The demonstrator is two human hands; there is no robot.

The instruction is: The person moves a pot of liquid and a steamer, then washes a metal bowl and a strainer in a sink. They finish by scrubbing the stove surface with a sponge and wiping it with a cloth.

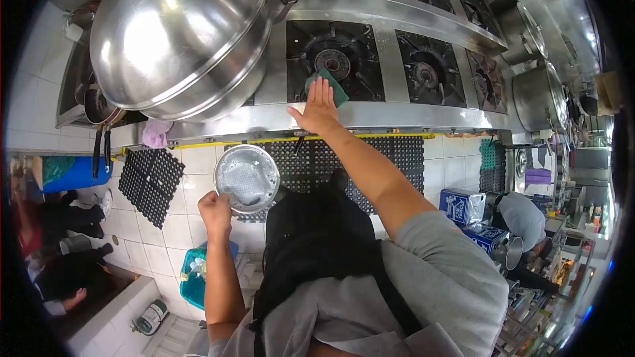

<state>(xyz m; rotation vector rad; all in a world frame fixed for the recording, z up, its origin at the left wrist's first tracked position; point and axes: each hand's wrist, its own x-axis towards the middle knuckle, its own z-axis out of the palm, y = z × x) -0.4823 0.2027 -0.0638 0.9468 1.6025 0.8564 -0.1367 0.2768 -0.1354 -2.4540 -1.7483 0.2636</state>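
Observation:
My right hand [320,107] presses a green scouring pad [338,94] against the front edge of a black stove burner [333,59], its fingers stretched out over the pad. Lower left, my left hand [215,212] is closed at the rim of a round metal bowl [247,178], which holds soapy, foamy water. The bowl is held above the floor, in front of the stove's steel front edge [264,116]. Where the fingers meet the rim is partly hidden.
A large domed steel pot [185,33] stands on the stove's left side. Pan handles [97,152] and a pink cloth [157,133] overhang the front. Big pots [539,96] stand at right. Black mats [152,185] lie on the floor. Other people [66,277] are at left and right.

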